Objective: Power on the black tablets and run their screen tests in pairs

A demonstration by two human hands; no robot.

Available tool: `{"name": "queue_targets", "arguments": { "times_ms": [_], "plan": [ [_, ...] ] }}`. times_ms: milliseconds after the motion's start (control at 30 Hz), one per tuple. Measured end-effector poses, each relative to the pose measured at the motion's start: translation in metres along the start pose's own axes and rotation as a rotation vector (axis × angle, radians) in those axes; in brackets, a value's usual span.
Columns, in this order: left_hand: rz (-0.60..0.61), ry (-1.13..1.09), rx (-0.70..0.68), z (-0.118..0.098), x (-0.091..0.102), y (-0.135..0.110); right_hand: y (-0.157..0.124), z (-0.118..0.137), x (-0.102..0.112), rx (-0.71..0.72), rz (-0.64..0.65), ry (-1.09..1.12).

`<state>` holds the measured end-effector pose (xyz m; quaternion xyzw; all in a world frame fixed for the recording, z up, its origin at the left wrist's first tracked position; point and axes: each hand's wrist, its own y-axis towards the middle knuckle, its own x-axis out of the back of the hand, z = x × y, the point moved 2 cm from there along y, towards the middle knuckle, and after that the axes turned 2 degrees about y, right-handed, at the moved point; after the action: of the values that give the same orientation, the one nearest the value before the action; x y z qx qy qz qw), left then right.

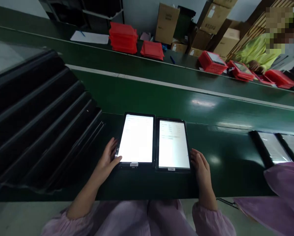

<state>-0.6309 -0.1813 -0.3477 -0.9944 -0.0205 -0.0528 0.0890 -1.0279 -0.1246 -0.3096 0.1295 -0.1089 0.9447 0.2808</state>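
Two tablets lie side by side on the dark green bench in front of me, both screens lit white. My left hand (pixel 108 158) is at the lower left corner of the left tablet (pixel 137 138), with its thumb over the front edge and its fingers along the side. Beside the right edge of the right tablet (pixel 173 144) is my right hand (pixel 201 164), fingers extended and slightly bent; its thumb is hidden. Each tablet has a small pale label on its lower frame.
Stacked black panels (pixel 43 121) lean at the left. Across the green belt (pixel 142 93) are red pouches (pixel 123 37), a white sheet (pixel 89 37) and cardboard boxes (pixel 166 23). A person in yellow (pixel 256 52) works at far right. More tablets (pixel 271 147) and a pink sleeve (pixel 284 183) are nearby.
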Motion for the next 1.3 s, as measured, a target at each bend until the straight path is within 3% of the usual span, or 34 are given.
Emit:
{"name": "queue_targets", "arguments": {
  "times_ms": [133, 267, 467, 567, 700, 867, 1100, 1300],
  "plan": [
    [0.051, 0.030, 0.000, -0.007, 0.000, 0.008, 0.012, 0.012, -0.001, -0.051, 0.142, -0.036],
    [0.120, 0.104, 0.005, -0.011, 0.003, 0.002, 0.011, 0.017, 0.001, -0.071, 0.268, -0.088],
    [0.152, 0.360, 0.045, -0.012, -0.001, -0.003, -0.010, 0.011, 0.009, 0.076, 0.497, -0.327],
    [0.047, 0.375, 0.039, -0.017, -0.011, 0.010, -0.010, 0.004, 0.005, 0.149, 0.495, -0.363],
    [-0.055, 0.213, -0.032, -0.020, -0.018, 0.022, -0.005, 0.003, -0.010, 0.217, 0.404, -0.327],
    [-0.030, 0.024, -0.120, -0.007, -0.013, 0.025, -0.003, 0.004, -0.021, 0.146, 0.268, -0.178],
    [0.047, -0.094, -0.170, 0.000, 0.000, 0.042, 0.002, 0.002, -0.035, 0.198, 0.286, -0.104],
    [0.064, -0.129, -0.178, 0.002, 0.005, 0.070, 0.025, 0.019, -0.049, 0.213, 0.347, -0.101]
  ]
}}
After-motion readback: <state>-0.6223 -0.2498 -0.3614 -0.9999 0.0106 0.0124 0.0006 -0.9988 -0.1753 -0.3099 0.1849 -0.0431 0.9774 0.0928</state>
